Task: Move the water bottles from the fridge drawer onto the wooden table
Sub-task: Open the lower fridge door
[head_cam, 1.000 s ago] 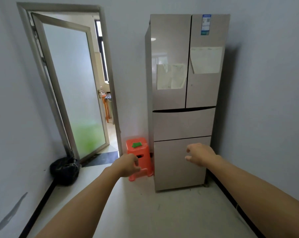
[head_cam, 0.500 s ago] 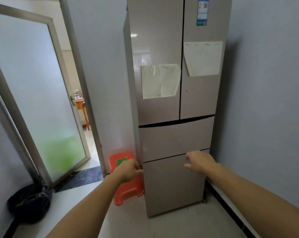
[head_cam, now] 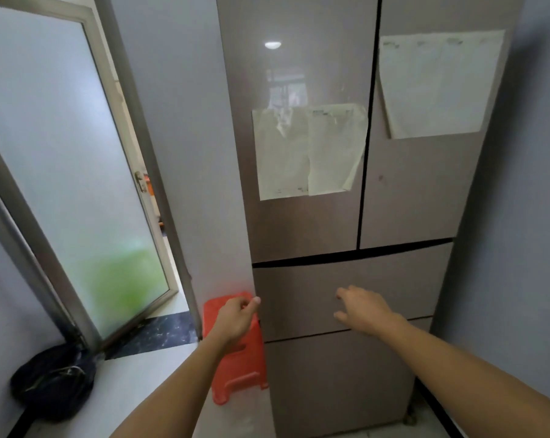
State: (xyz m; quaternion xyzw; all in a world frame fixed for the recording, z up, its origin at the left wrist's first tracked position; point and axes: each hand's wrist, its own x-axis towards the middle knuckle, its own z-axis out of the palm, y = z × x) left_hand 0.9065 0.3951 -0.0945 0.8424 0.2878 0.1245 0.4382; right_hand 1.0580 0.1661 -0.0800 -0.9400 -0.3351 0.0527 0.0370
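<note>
A tall beige fridge fills the middle of the view, with two upper doors and two drawers below. The upper drawer and the lower drawer both look closed. My right hand reaches out in front of the upper drawer's face, fingers loosely spread and holding nothing. My left hand hovers near the drawer's left edge, fingers loosely curled and empty. No water bottles and no wooden table are in view.
An orange plastic stool stands on the floor against the fridge's left side. A frosted glass door stands open at the left. A dark bag lies in the left corner. Grey walls close in on both sides.
The view has come closer to the fridge, which now looms larger. Both hands have risen from the lower drawer's level to the upper drawer's face.
</note>
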